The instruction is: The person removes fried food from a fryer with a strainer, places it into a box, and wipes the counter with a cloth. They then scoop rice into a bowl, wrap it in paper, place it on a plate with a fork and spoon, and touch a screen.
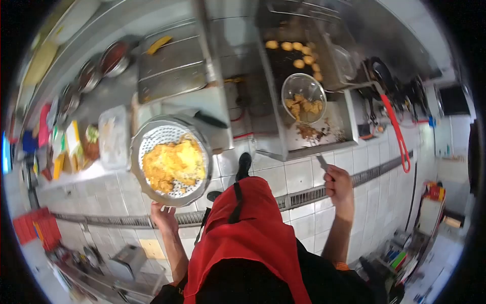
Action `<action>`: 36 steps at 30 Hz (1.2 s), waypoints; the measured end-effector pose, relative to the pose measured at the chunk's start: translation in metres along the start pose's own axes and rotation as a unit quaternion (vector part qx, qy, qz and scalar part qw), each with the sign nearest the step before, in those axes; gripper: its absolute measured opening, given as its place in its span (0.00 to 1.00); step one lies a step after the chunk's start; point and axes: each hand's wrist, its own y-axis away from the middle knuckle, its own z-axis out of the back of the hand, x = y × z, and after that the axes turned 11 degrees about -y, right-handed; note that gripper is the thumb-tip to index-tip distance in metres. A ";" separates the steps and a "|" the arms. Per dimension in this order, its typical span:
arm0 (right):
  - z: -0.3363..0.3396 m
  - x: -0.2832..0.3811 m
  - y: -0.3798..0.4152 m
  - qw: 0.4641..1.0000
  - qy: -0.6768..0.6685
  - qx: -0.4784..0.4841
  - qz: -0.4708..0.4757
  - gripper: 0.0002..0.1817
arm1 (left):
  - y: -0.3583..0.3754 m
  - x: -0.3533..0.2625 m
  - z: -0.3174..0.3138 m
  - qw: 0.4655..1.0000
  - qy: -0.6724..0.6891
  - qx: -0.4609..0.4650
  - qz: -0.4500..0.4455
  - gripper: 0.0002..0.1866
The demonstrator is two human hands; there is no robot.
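The left hand [163, 213] grips from below the rim of a round perforated metal colander [172, 159], fingers closed on its edge at about 6 o'clock. The colander is in the air at about 9 o'clock from the centre of the view, over the white tiled floor [298, 175]. It carries one heap of yellow fried food [173, 163]. I judge the pan light and stiff, but the load is loose, probably hot and oily, so it can slide if the pan tilts; the rim nearest the body looks the best place to hold it.

The right hand [338, 186] is closed around the thin handle of a round wire skimmer [304, 99], which holds some golden pieces and hangs over the steel fryer [283, 61] at about 12 o'clock. The skimmer seems light, with a long handle that makes it easy to tip.

In the dark oil float about eight round golden pieces [298, 53]; the exact count is hard to tell. One red-handled tool [397, 134] leans at 2 o'clock. The person wears one red apron [253, 228].
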 end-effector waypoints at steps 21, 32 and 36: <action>-0.324 0.023 -0.229 0.924 -0.030 0.372 -0.082 0.09 | -0.001 0.045 0.001 0.984 0.127 -0.125 -0.016 0.07; -0.211 -0.051 -0.294 0.698 0.412 0.164 0.562 0.16 | -0.003 0.069 -0.009 0.975 0.092 -0.197 -0.045 0.11; -0.225 -0.057 -0.300 0.648 0.466 0.075 0.597 0.21 | 0.011 0.059 -0.021 0.971 0.059 -0.224 -0.064 0.08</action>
